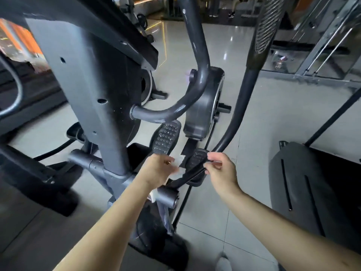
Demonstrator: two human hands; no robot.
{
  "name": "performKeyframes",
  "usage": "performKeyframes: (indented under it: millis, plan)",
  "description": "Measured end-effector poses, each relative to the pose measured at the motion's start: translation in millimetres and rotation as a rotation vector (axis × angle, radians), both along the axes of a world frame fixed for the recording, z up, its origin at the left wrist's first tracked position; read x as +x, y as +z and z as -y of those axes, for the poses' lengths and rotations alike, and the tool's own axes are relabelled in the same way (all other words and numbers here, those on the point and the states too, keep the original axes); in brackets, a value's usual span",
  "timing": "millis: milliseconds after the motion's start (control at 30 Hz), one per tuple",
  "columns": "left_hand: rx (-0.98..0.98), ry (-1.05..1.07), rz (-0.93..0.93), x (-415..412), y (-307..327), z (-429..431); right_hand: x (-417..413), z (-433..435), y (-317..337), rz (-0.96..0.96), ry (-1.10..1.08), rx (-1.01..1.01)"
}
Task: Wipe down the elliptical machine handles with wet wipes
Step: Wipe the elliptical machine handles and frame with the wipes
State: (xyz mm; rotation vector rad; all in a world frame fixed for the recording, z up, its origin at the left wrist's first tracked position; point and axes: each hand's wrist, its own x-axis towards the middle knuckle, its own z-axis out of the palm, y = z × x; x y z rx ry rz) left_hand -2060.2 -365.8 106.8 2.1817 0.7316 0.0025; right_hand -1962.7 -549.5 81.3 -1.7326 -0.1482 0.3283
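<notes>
The dark elliptical fills the view. Its fixed curved handle (196, 83) bends down to the grey centre column (97, 98). Right of it, the long moving handle (241, 102) with a ribbed grip (270, 24) runs down towards the pedals. My left hand (159, 171) holds a white wet wipe (180, 169) low in front of the left pedal (166, 136). My right hand (221, 171) hovers beside the right pedal (196, 159), with curled fingers and the thumb meeting the fingertips. Whether they pinch anything is unclear.
A grey crossbar end (169, 196) sits just under my left wrist, with a scrap of white beside it. Another black machine base (312, 192) stands at the right, and a metal rack frame (328, 42) at the far right. Glossy tiled floor (263, 122) lies between them.
</notes>
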Motion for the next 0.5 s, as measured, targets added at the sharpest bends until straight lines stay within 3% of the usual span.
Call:
performKeyframes:
  millis: [100,267,500]
  plan:
    - [-0.115,-0.001,0.174,-19,17,-7,-39,-15,17,-0.146,0.163,0.128]
    - [-0.268,0.043,0.296,-58,27,-8,-77,-43,33,-0.321,0.302,0.251]
    - [-0.171,0.160,0.349,-118,47,-15,-94,-69,38,-0.169,0.450,0.131]
